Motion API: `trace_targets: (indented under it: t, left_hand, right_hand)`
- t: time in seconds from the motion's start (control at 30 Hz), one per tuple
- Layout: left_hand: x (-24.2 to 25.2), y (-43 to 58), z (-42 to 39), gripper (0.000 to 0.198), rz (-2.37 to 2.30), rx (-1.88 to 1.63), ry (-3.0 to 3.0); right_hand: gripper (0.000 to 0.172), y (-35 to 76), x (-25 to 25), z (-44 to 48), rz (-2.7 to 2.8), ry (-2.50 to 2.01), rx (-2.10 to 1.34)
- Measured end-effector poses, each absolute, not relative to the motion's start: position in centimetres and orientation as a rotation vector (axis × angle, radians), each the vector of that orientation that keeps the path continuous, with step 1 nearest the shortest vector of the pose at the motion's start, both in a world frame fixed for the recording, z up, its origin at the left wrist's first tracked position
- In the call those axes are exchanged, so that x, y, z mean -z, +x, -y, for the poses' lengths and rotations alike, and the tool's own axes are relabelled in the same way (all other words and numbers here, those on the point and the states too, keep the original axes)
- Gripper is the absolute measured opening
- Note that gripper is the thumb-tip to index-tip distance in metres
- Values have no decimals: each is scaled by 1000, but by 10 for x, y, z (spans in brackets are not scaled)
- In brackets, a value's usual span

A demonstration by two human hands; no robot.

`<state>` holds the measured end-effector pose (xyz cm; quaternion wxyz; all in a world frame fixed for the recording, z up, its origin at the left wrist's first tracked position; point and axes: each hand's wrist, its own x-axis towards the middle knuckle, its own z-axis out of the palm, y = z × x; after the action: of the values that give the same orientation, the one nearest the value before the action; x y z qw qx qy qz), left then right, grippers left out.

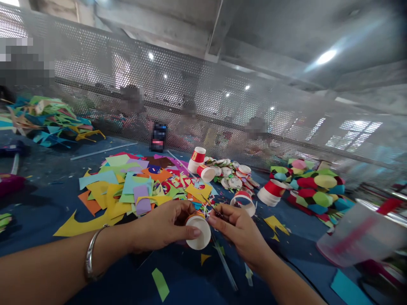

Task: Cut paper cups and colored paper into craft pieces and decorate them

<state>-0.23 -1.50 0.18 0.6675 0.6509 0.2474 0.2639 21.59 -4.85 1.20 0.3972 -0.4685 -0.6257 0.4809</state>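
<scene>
The hands are working close together but apart: the left hand (165,224) is gripping a paper cup (199,237), its thumb pressing at the rim, and the right hand (237,224) is closing around what seems to be small scissors (218,213), its fingertips hovering just beside the cup. The cup is tilting its round white face toward the wearer, low in the middle of the view; the fingers are partly hiding the scissors.

A perforated panel (190,97) is running behind everything. In front of it, a dark blue surface (121,284) is carrying the things. A heap of coloured paper (127,176) is spreading beyond the left hand, in yellow, green, orange and purple. A translucent container (352,233) is standing at the right, near a cluster of many-sided coloured pieces (318,186). Beyond the hands, a pile of pale round pieces (235,183) is lying near a tilted red-and-white cup (271,192). A dark, blurred device (159,137) is standing against the panel. Clear thin sticks (225,263) are lying below the right hand, and a green scrap (160,284) is resting nearest the wearer.
</scene>
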Motion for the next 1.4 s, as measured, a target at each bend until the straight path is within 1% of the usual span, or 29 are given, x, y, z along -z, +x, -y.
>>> trace_targets:
  t: [0.17,0.47,0.63,0.73,0.87,0.97,1.13,1.2,1.27,1.33,1.4]
  left_hand:
    - [0,-2,14,31,-557,-576,1512]
    - [-7,-8,12,34,-550,-580,1506]
    - [-5,-7,13,31,-571,-531,1597]
    - [-6,-10,12,31,-633,-496,1685]
    - [-18,-25,9,31,-706,-361,1791]
    - [-24,-33,8,34,-775,-285,1866]
    - [-15,-34,7,36,-766,-289,1813]
    - [-13,-34,6,38,-841,-262,1865]
    - [-15,-35,7,40,-989,-330,2056]
    - [-22,-34,13,39,-1103,-485,2276]
    - [-30,-31,25,35,-1083,-595,2383]
  right_hand:
    - [31,214,-12,48,1656,-1196,-1184]
    - [30,218,-12,47,1597,-1226,-1159]
    - [37,211,-16,49,1656,-1225,-1152]
    - [37,211,-16,48,1632,-1245,-1144]
    - [33,217,-16,44,1509,-1250,-1037]
    - [32,221,-15,40,1472,-1261,-930]
    - [29,226,-14,38,1696,-1312,-718]
    - [29,227,-15,38,1756,-1329,-653]
    - [27,227,-15,39,1782,-1348,-621]
    - [27,228,-16,39,1791,-1359,-590]
    - [27,230,-16,39,1791,-1366,-553]
